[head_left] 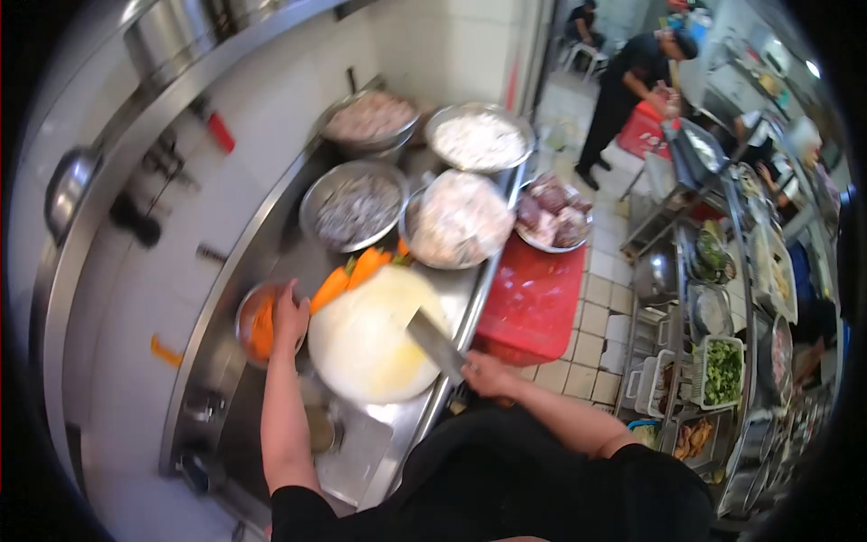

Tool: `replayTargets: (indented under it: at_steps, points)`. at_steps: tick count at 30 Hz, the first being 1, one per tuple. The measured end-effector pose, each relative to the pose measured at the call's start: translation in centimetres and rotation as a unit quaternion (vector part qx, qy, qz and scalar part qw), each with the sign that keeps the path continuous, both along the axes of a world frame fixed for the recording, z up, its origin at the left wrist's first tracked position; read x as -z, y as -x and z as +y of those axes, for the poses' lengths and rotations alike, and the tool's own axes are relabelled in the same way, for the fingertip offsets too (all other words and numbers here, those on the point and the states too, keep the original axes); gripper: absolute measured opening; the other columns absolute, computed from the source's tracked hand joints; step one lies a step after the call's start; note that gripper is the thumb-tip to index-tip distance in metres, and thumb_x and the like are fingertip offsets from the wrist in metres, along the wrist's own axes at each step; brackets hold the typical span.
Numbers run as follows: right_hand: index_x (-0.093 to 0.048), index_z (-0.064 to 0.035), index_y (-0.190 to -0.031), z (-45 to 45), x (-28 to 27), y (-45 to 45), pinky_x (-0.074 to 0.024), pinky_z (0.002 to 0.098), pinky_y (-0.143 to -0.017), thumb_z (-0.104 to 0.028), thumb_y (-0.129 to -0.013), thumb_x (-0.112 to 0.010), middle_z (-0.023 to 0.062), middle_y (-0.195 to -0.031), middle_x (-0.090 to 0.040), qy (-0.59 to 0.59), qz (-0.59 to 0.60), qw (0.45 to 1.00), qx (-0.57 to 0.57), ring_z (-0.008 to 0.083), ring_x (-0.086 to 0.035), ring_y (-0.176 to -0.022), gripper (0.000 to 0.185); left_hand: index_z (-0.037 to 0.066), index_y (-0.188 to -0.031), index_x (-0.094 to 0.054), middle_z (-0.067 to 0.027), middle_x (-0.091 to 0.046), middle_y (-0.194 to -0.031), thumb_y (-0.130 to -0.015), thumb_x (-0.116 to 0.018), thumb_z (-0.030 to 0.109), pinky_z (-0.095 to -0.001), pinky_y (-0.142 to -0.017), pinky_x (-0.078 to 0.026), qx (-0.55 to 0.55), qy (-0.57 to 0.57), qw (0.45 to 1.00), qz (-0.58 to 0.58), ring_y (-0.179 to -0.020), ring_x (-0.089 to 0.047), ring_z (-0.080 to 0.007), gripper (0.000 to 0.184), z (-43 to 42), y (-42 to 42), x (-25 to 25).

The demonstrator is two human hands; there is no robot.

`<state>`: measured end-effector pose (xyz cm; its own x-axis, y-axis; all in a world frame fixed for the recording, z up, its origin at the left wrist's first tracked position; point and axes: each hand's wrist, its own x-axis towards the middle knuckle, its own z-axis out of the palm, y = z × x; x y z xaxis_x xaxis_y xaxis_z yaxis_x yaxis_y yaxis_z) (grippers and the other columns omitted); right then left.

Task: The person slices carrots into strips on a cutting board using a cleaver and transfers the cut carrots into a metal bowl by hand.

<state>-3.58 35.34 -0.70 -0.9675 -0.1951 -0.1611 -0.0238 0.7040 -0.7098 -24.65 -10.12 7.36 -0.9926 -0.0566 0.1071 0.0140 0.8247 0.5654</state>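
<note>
My right hand (488, 372) is closed around the handle of a cleaver (435, 345), whose broad blade lies over the right side of a round white cutting board (370, 348). At the board's left edge, my left hand (291, 316) is beside a metal bowl (242, 327) of orange pieces (262, 330). Its fingers look apart, with nothing visible in them, though they are small and a little blurred. Whole carrots (348, 278) lie along the board's upper left edge, between it and the metal bowls behind.
Behind the board stand bowls of grey pieces (354, 210), pale meat (462, 217), white pieces (479, 140) and pinkish meat (370, 117). Right of the counter, a meat bowl (555, 212) sits on a red container (528, 294). A person (632, 86) bends over farther back; shelving (722, 370) lines the right.
</note>
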Motion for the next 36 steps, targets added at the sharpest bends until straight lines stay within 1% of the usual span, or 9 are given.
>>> replayTargets:
  at_steps: [3, 5, 12, 14, 17, 26, 28, 32, 36]
  points:
    - [-0.061, -0.0057, -0.122, 0.1, -5.3, -0.3, -0.0510, 0.0613, -0.096, -0.038, -0.105, -0.059, 0.0286, -0.114, -0.071, -0.002, -0.121, 0.993, 0.002, 0.0531, -0.065, -0.112, 0.037, 0.000, -0.153, -0.052, -0.0264, -0.059, -0.149, -0.093, -0.073, 0.015, -0.0471, -0.121, -0.042, 0.093, 0.013, 0.995, 0.030, -0.141, -0.054, -0.0424, 0.065, 3.4, 3.8, 3.2]
    - [-0.061, -0.0059, -0.124, 1.0, -4.8, -1.0, -0.0514, 0.0605, -0.096, -0.039, -0.105, -0.059, 0.0275, -0.114, -0.072, 0.005, -0.100, 0.995, -0.004, 0.0517, -0.066, -0.111, 0.038, 0.000, -0.156, -0.048, -0.0265, -0.057, -0.150, -0.093, -0.075, 0.016, -0.0476, -0.120, -0.043, 0.101, 0.054, 0.987, -0.113, -0.141, -0.053, -0.0441, 0.070, 5.1, 4.3, 3.7]
    - [-0.060, -0.0009, -0.130, 3.6, -6.7, -2.7, -0.0517, 0.0534, -0.101, -0.037, -0.108, -0.054, 0.0308, -0.125, -0.069, 0.015, -0.196, 0.980, -0.010, 0.0480, -0.066, -0.121, 0.043, 0.000, -0.148, -0.053, -0.0261, -0.062, -0.137, -0.098, -0.072, 0.015, -0.0513, -0.114, -0.045, -0.007, 0.029, 1.000, 0.005, -0.131, -0.057, -0.0450, 0.056, 4.8, -3.2, 7.5]
    - [-0.061, -0.0005, -0.128, 4.1, -5.1, -2.9, -0.0519, 0.0522, -0.100, -0.037, -0.108, -0.056, 0.0296, -0.122, -0.070, 0.020, -0.198, 0.980, -0.017, 0.0468, -0.066, -0.120, 0.042, -0.001, -0.143, -0.055, -0.0257, -0.062, -0.134, -0.098, -0.070, 0.013, -0.0531, -0.112, -0.045, -0.070, -0.002, 0.998, -0.003, -0.125, -0.058, -0.0452, 0.049, 5.9, -8.0, 7.2]
    - [-0.062, -0.0018, -0.121, 4.3, -3.6, -2.9, -0.0575, 0.0490, -0.080, -0.037, -0.108, -0.058, 0.0202, -0.095, -0.075, 0.016, -0.115, 0.993, -0.025, 0.0336, -0.076, -0.083, 0.038, -0.001, -0.143, -0.056, -0.0242, -0.061, -0.135, -0.094, -0.072, 0.009, -0.0519, -0.113, -0.045, -0.074, -0.038, 0.996, 0.019, -0.123, -0.059, -0.0437, 0.053, 8.2, -14.8, 7.9]
    - [-0.063, -0.0062, -0.127, 4.1, -6.0, -1.2, -0.0542, 0.0530, -0.096, -0.034, -0.102, -0.064, 0.0270, -0.120, -0.072, 0.013, -0.166, 0.982, -0.084, 0.0449, -0.069, -0.115, 0.038, 0.002, -0.134, -0.068, -0.0195, -0.070, -0.129, -0.085, -0.075, 0.004, -0.0465, -0.109, -0.051, -0.024, -0.097, 0.995, 0.022, -0.123, -0.065, -0.0391, 0.049, 11.3, -20.8, 8.6]
    - [-0.060, -0.0057, -0.122, 4.2, -4.0, -0.9, -0.0586, 0.0428, -0.071, -0.027, -0.107, -0.062, 0.0111, -0.088, -0.075, 0.047, -0.127, 0.986, -0.096, 0.0232, -0.075, -0.077, 0.026, 0.003, -0.135, -0.069, -0.0201, -0.072, -0.130, -0.088, -0.075, 0.006, -0.0451, -0.107, -0.053, -0.024, -0.090, 0.996, -0.003, -0.122, -0.068, -0.0384, 0.048, 11.3, -20.9, 7.0]
    - [-0.061, -0.0063, -0.128, 4.2, -5.8, -1.2, -0.0557, 0.0520, -0.089, -0.025, -0.104, -0.060, 0.0233, -0.102, -0.075, -0.007, -0.037, 0.995, -0.088, 0.0424, -0.074, -0.098, 0.030, 0.005, -0.134, -0.072, -0.0193, -0.073, -0.133, -0.091, -0.075, 0.010, -0.0429, -0.107, -0.054, -0.030, -0.113, 0.992, -0.041, -0.123, -0.070, -0.0366, 0.043, 9.4, -22.1, 6.3]
    - [-0.062, -0.0066, -0.132, 4.7, -7.2, -2.4, -0.0557, 0.0520, -0.090, -0.025, -0.105, -0.060, 0.0242, -0.101, -0.075, 0.032, -0.148, 0.988, -0.022, 0.0423, -0.075, -0.097, 0.032, 0.006, -0.126, -0.077, -0.0172, -0.079, -0.118, -0.092, -0.074, 0.009, -0.0384, -0.095, -0.059, -0.104, -0.086, 0.982, -0.132, -0.106, -0.077, -0.0281, 0.035, 4.8, -23.7, 4.9]
